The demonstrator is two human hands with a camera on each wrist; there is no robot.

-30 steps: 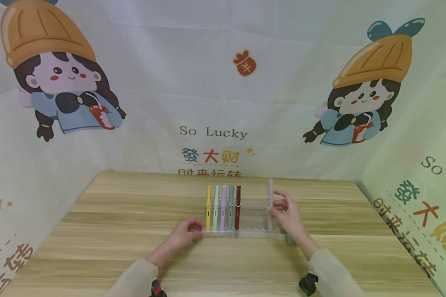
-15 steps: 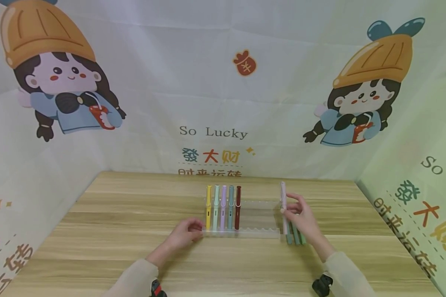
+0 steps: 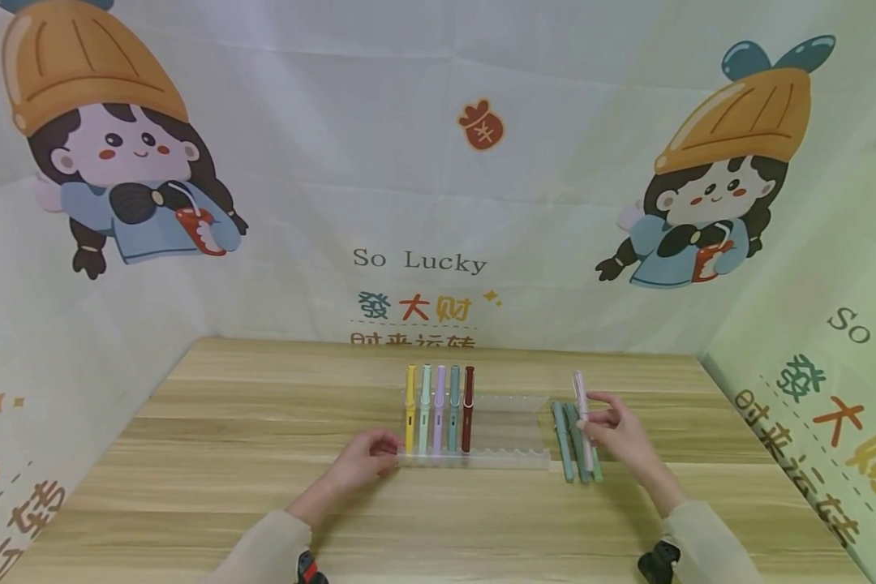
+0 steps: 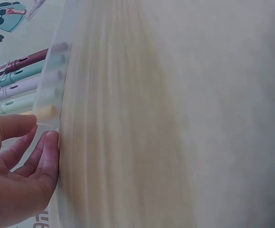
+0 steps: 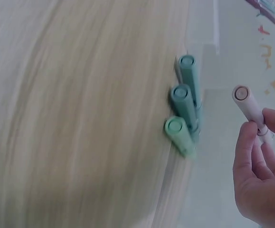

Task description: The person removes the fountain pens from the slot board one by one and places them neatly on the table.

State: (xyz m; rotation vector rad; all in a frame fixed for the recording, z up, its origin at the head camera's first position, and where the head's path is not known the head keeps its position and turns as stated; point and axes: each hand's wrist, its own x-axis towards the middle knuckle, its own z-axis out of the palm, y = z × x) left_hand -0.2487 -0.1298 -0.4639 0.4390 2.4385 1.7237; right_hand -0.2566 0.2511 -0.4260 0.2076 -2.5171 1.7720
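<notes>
At the left end of the clear plastic pen rack point(image 3: 511, 460), my left hand point(image 3: 368, 456) grips its near corner between thumb and fingers. Standing in the rack's left part are a yellow pen point(image 3: 410, 422), a mint pen point(image 3: 425, 422), a lilac pen point(image 3: 439, 422), a grey-blue pen point(image 3: 453, 422) and a dark red pen point(image 3: 467, 422). My right hand point(image 3: 622, 434) pinches a pale pink pen point(image 5: 249, 105) beyond the rack's right end, over a teal pen point(image 5: 188, 73), a darker green pen point(image 5: 183, 102) and a light green pen point(image 5: 179, 134) lying side by side.
The wooden table point(image 3: 226, 422) extends around the rack on both sides. Behind it hangs a printed white cloth point(image 3: 321, 146) with cartoon figures, and cloth walls also close off the left and right.
My right hand has carried the pale pink pen from the rack's right end to the right, over the loose green pens, uncovering them. My left hand has stayed at the rack.
</notes>
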